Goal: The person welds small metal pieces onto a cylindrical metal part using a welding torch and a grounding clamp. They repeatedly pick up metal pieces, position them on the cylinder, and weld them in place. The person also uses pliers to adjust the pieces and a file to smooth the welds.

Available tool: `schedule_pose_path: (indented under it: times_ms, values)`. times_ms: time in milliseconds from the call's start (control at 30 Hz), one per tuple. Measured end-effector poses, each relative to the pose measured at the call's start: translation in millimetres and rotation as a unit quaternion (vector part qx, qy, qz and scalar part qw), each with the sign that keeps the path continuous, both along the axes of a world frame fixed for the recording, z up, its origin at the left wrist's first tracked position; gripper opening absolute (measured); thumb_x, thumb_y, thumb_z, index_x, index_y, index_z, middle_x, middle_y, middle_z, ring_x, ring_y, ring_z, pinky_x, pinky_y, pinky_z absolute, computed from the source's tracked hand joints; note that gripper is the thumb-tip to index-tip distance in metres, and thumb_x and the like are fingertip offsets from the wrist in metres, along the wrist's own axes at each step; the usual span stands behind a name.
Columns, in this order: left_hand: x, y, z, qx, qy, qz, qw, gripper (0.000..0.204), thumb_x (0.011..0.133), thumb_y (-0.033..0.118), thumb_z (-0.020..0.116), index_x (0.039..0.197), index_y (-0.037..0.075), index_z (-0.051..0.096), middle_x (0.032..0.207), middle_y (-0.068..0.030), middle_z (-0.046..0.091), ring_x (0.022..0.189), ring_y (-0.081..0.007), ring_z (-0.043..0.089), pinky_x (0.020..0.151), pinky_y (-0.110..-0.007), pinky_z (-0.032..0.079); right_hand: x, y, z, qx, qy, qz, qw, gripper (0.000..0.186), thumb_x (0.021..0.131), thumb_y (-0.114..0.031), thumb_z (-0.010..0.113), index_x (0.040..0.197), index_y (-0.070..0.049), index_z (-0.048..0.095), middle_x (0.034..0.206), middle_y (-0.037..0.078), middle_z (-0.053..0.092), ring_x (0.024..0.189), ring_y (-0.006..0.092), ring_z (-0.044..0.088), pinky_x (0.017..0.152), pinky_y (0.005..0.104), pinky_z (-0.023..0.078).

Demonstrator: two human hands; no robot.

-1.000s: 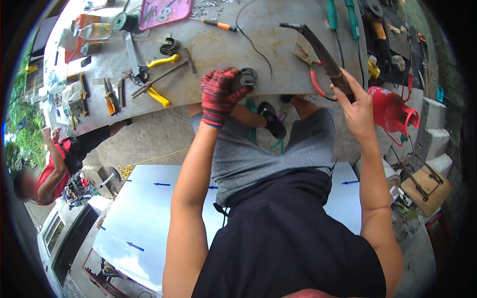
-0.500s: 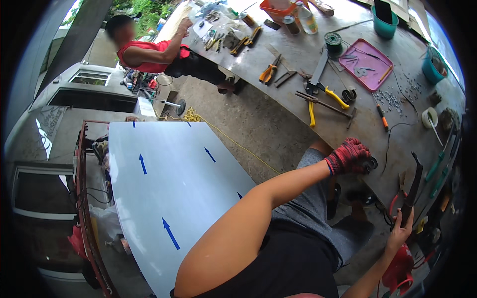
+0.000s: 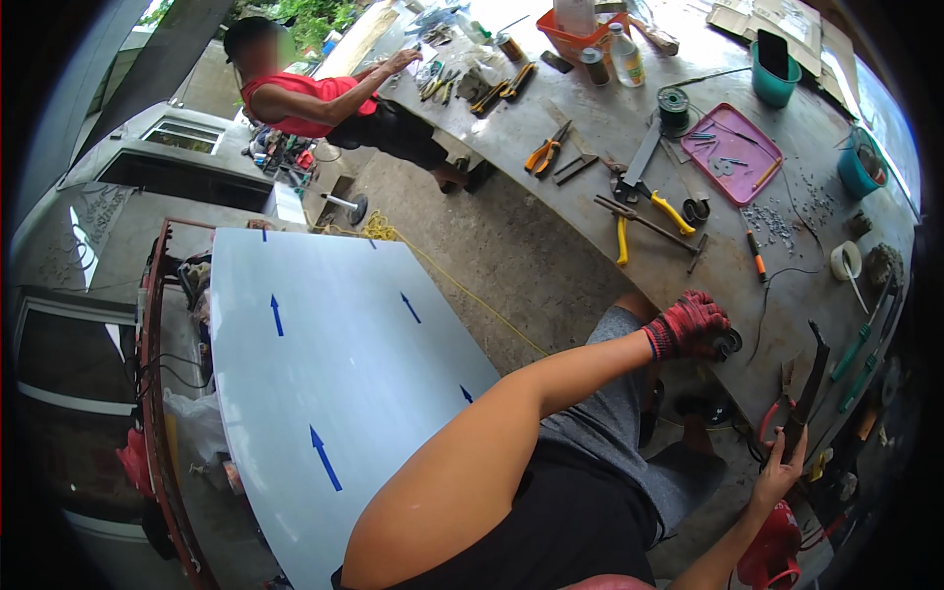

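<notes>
My left hand (image 3: 693,324), in a red-and-black knit glove, rests at the steel table's near edge, fingers curled on a dark curved metal piece (image 3: 728,344). Lower right, my bare right hand (image 3: 782,462) grips a long dark metal tool (image 3: 813,379) with a bent tip. Red-handled pliers (image 3: 770,418) lie just left of it, and two green-handled tools (image 3: 851,349) lie to its right. Above my left hand are an orange-and-black screwdriver (image 3: 756,256), a T-shaped bar (image 3: 644,218) and yellow-handled cutters (image 3: 667,211).
The steel table (image 3: 590,118) also holds a pink tray (image 3: 728,177), bins, bottles and scattered hardware. A co-worker in red (image 3: 305,103) works at its far end. A white panel with blue arrows (image 3: 354,364) fills the left, beside a yellow cord (image 3: 462,290). A red gas cylinder (image 3: 767,551) is lower right.
The view has swung left, bringing the panel and co-worker further into sight and putting both my hands at the right. Each hand keeps hold of the same thing.
</notes>
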State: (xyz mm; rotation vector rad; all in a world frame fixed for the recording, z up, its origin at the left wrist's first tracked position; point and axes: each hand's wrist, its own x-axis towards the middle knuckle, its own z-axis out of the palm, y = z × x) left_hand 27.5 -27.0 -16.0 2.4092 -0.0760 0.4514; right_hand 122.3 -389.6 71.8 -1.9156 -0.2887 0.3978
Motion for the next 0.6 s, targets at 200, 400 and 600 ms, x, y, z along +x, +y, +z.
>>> schedule_pose_path:
  times_ms: [200, 400, 600]
  values:
    - [1.2, 6.1, 8.7, -0.05, -0.014, -0.011, 0.999, 0.056, 0.073, 0.033, 0.091, 0.121, 0.015, 0.068, 0.122, -0.0069, 0.071, 0.115, -0.0327, 0.066, 0.113, -0.05, 0.042, 1.2, 27.0, 41.2, 0.011, 0.039, -0.047, 0.998, 0.045, 0.103, -0.001, 0.068, 0.146, 0.006, 0.058, 0.128, 0.01, 0.07, 0.107, 0.0133, 0.066, 0.092, 0.0302, 0.058]
    - [-1.8, 5.2, 12.5, 0.009, 0.034, 0.0, 0.999, 0.061, 0.072, 0.033, 0.094, 0.123, 0.015, 0.067, 0.124, -0.0076, 0.072, 0.116, -0.0294, 0.067, 0.108, -0.05, 0.043, 22.6, 13.8, 66.3, -0.025, -0.042, -0.095, 0.994, 0.047, 0.101, -0.003, 0.07, 0.146, 0.0, 0.059, 0.112, 0.011, 0.077, 0.09, 0.0118, 0.072, 0.08, 0.0283, 0.058]
    - [1.1, 3.4, 3.7, 0.073, 0.002, 0.004, 0.997, 0.063, 0.069, 0.035, 0.095, 0.121, 0.014, 0.066, 0.116, -0.0081, 0.073, 0.108, -0.0303, 0.068, 0.102, -0.049, 0.046, 68.0, -63.4, 60.5, -0.075, -0.149, -0.241, 0.956, 0.041, 0.103, -0.017, 0.07, 0.139, 0.0, 0.061, 0.095, 0.012, 0.076, 0.081, 0.0153, 0.074, 0.074, 0.0338, 0.058]
